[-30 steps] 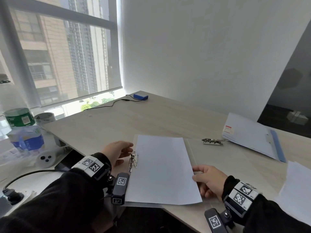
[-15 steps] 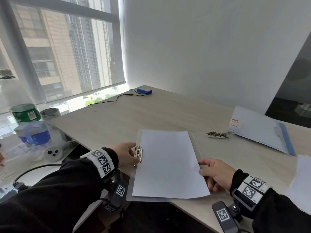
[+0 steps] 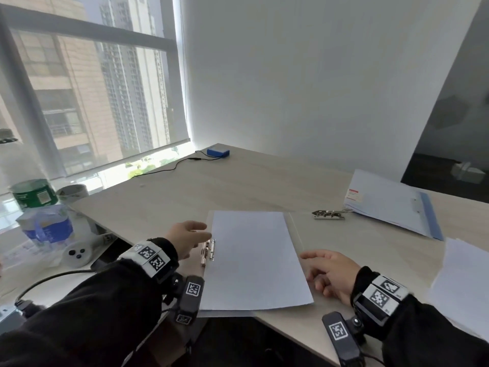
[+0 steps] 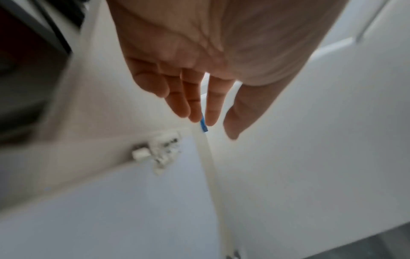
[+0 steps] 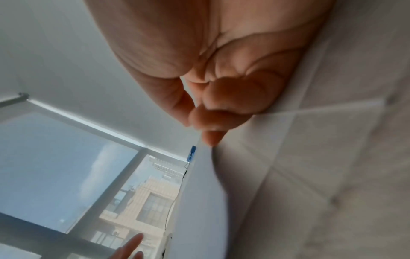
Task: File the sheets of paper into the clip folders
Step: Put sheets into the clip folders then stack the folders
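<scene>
An open clip folder lies on the table's near edge, with a white sheet on its left half. The sheet's left edge sits at the metal clip, which shows blurred in the left wrist view. My left hand hovers just left of and above the clip, fingers straight, holding nothing. My right hand rests on the folder's right half, fingers loosely curled, a fingertip touching the sheet's right edge. A second metal clip lies at the folder's far right.
A closed folder with a blue spine lies at the back right. Loose sheets are stacked at the right edge. A blue box with a cable sits at the far corner. A can, a tissue pack and a white device stand left.
My left hand has come off the clip and lifted slightly, its fingers straightening. The right hand stays at the sheet's right edge. The head view has tilted upward.
</scene>
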Motion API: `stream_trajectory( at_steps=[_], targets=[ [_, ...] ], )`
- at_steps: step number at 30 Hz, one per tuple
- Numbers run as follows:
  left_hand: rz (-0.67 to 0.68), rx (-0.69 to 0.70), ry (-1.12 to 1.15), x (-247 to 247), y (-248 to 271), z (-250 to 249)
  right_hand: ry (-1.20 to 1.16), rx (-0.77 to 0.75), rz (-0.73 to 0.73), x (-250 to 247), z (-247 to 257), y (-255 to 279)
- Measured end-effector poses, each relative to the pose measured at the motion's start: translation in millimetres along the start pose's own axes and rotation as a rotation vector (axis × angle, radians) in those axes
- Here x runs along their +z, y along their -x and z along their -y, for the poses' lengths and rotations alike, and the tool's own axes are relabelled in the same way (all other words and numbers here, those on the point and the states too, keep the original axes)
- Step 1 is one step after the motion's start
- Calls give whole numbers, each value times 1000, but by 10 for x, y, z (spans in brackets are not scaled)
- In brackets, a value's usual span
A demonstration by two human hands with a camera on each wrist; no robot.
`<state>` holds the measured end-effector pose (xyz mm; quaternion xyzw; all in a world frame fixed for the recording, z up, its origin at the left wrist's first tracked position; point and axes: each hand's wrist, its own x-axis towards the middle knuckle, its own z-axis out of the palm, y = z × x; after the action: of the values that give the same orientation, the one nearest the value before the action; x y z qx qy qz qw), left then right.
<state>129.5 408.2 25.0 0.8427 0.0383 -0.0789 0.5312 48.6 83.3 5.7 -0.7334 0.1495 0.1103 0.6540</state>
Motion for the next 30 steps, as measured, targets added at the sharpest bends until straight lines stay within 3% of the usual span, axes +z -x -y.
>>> stream_trajectory(
  at_steps=[2, 4, 8, 13, 20, 24, 30],
  targets=[
    [-47, 9, 202, 85, 99, -156, -41, -27, -64, -92, -10, 92],
    [-8, 33, 346, 289, 238, -347, -53, -60, -130, -240, -34, 202],
    [189, 85, 442, 997, 505, -718, -127, -99, -293, -714, -140, 474],
    [473, 48, 502, 2180, 820, -1134, -153, -119, -573, -1580, -348, 1031],
    [634, 179, 167, 3539, 1079, -1599, -231, -58, -954, -2640, -771, 1884],
    [643, 249, -134, 4079, 979, -1818, -400, 49, -930, -2875, -930, 2136],
    [635, 263, -463, 4626, 851, -2062, -617, 77, -797, -3014, -948, 2204]
  ],
)
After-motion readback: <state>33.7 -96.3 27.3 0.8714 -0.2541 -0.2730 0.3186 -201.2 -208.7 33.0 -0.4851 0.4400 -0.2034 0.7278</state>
